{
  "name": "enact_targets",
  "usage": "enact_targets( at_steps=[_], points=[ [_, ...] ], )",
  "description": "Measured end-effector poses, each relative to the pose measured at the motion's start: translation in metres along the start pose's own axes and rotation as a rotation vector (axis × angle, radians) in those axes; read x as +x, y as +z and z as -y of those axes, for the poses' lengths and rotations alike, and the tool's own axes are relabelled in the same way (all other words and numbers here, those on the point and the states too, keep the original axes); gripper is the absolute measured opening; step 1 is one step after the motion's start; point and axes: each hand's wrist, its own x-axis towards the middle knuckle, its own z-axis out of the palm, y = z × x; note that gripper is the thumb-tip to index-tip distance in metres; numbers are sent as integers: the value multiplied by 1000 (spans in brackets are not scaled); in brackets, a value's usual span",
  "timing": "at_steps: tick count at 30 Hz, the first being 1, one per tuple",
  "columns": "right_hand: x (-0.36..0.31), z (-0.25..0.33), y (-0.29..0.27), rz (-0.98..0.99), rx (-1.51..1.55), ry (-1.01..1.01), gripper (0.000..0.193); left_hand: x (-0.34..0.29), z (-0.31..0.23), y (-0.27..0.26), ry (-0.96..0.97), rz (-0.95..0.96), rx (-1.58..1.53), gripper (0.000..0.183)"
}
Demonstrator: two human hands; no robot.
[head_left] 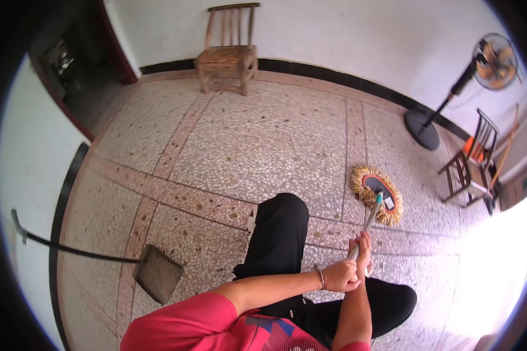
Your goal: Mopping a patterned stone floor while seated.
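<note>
Both my hands are closed around the silver pole of a mop (372,217). My left hand (341,276), with a bracelet at its wrist, grips the pole lower down, nearer my body. Just beyond it, my right hand (363,249) wraps the pole closer to the head. The oval mop head (397,211) has shaggy yellow fringe, a grey top and a teal joint. It rests on the speckled floor (263,140) to the front right. The pole's near end is hidden by my hands and forearms.
A long-handled dustpan (158,275) lies at the left, its handle by the wall. A wooden chair (228,55) stands against the back wall. At the right are a pedestal fan (423,130), a darker chair (466,169) and a wooden stick (505,149). A dark doorway (79,70) opens far left.
</note>
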Motion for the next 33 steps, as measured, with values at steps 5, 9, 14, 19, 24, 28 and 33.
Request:
enact_targets(
  at_steps=[5,9,14,19,24,28,33],
  points=[
    [-11,-23,-10,-89,-97,178,16,15,5,10,48,95,-32,36],
    [-7,-34,1,-198,-96,202,14,32,4,2,50,77,-59,35],
    [30,6,43,-186,60,225,16,27,16,-57,-52,-82,-78,29],
    [55,41,70,105,213,52,18,14,5,-85,-117,-199,115,27],
    [67,75,98,490,381,-239,17,-10,-1,-79,-133,-325,386,28],
    [63,72,117,516,426,-387,22,-6,2,-70,-142,-257,463,30],
    [90,62,104,527,335,-296,15,37,10,-69,-212,-245,440,29]
  ],
)
